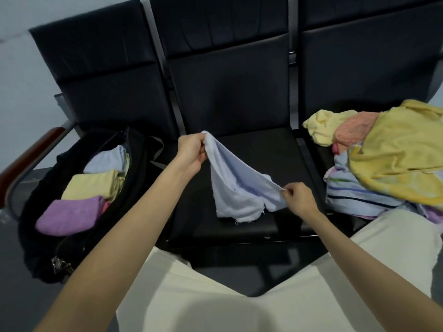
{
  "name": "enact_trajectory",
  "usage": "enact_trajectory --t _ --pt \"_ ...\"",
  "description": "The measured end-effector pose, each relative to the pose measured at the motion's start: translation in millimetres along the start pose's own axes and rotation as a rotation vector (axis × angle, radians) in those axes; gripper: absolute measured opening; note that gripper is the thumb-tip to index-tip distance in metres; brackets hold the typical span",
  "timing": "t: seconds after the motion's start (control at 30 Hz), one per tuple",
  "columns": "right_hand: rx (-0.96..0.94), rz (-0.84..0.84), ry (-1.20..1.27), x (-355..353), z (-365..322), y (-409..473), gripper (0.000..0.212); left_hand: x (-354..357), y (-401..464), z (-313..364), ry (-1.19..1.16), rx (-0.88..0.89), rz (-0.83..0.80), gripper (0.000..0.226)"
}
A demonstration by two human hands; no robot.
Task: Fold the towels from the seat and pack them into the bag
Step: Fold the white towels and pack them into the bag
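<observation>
The left hand (191,149) grips one upper corner of a pale blue towel (236,188), fingers curled round the bunched cloth; the fingertips are hidden behind the fabric. The right hand (299,200) pinches the opposite edge lower down, thumb and forefinger closed on the cloth, the other fingers curled. The towel hangs slack between both hands above the middle seat (263,149) of a black bench. Its lower edge is frayed and appears to touch the seat cushion, though contact cannot be confirmed.

On the left seat lies an open black bag (38,226). Inside it, folded items are stacked in a row: a purple towel (69,216) nearest the camera, a yellow towel (93,185) behind it, and a light blue towel (107,159) furthest back. A pink edge shows beside the purple one; what it belongs to cannot be made out. The depth of the bag is hidden. A metal clip (58,263) hangs at its near rim.

On the right seat rests an unfolded pile (374,168): a large yellow towel on top, a pink one and a pale yellow one behind, and a striped towel beneath. The pile is cut off by the right frame edge, and its lower layers are covered.

A wooden armrest (28,159) shows at the far left. The person's light trousers (215,295) fill the lower frame; the nearest part is blurred.
</observation>
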State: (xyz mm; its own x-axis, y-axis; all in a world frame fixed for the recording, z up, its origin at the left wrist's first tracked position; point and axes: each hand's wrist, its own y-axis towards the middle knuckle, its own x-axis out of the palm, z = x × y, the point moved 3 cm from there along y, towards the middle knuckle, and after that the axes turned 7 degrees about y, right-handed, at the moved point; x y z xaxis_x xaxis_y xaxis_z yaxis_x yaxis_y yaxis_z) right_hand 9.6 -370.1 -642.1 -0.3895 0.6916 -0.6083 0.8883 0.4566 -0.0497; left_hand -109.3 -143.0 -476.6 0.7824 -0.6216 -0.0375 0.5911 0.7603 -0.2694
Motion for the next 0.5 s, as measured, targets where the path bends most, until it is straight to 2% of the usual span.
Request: enact_trajectory --t 0.07,0.13,0.2,0.23,0.27,0.4,0.5 --pt "0.044 0.128 0.071 -9.0 -4.9 9.5 0.016 -3.9 4.3 -9.5 -0.004 -0.007 0.006 0.022" --pt "0.034 0.345 0.177 -18.8 -18.5 10.9 0.012 -6.6 7.4 -14.2 -0.042 0.023 0.02 0.021" --pt "-0.066 0.538 0.258 -24.3 -33.8 6.1 0.007 -10.3 11.2 -15.3 -0.066 0.07 0.041 0.015" --pt "-0.138 0.55 0.248 -21.7 -38.6 4.9 0.006 -12.6 13.6 -16.3 -0.062 0.085 0.055 0.015" --pt "-0.208 0.495 0.199 -15.0 -41.2 3.9 0.007 -15.4 16.2 -18.1 -0.05 0.09 0.067 0.017" --pt "-0.37 0.07 -0.211 28.3 -17.4 4.1 0.012 -25.5 23.3 -30.6 -0.012 0.064 0.073 0.025" --pt "-0.324 -0.103 -0.201 42.8 -0.3 3.4 0.016 -33.9 24.9 -38.8 -0.009 0.048 0.074 0.023"
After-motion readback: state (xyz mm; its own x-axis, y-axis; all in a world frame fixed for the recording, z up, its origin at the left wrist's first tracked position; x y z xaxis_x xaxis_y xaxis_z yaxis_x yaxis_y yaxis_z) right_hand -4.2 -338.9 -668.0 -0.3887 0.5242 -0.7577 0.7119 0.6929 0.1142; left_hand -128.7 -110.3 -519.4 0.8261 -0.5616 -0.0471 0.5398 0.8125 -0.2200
